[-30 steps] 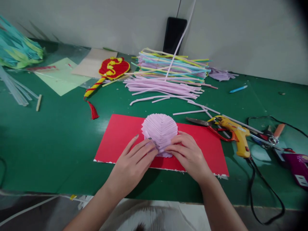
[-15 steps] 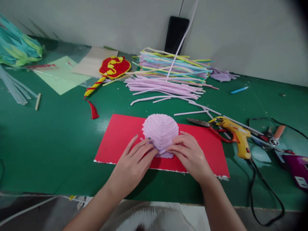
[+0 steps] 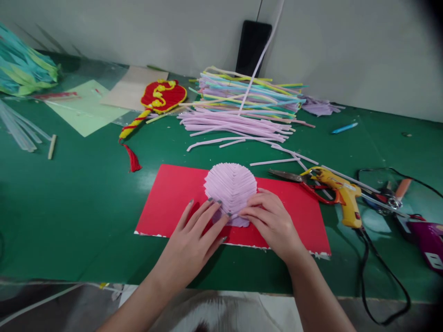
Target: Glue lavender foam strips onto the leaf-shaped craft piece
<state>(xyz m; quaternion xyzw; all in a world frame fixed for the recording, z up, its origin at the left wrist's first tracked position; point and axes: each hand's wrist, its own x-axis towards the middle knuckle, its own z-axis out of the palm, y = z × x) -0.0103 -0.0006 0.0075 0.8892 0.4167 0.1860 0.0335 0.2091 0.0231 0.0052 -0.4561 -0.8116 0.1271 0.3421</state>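
A lilac rounded fan-shaped piece (image 3: pixel 231 184), built from pipe cleaners laid in a V pattern, lies on a red board (image 3: pixel 157 198) with a worn white front edge. My left hand (image 3: pixel 194 235) rests flat over its lower left, fingers spread, the fingertips on the lower rows. At the lower right edge, my right hand (image 3: pixel 273 221) has thumb and fingers drawn together on a lilac pipe cleaner (image 3: pixel 234 215) of the bottom row. Part of the lower edge is hidden under the fingers.
Behind the board lie bundled pipe cleaners (image 3: pixel 238 124). Scissors (image 3: pixel 294 177) and a yellow glue gun (image 3: pixel 341 191) with a black cord are on the right. A red and yellow fan (image 3: pixel 162 97) lies at back left. A phone (image 3: pixel 254 48) leans on the wall.
My left hand has shifted slightly down and its fingers have spread out flatter over the lower part of the lilac piece. My right hand has stayed at the same edge.
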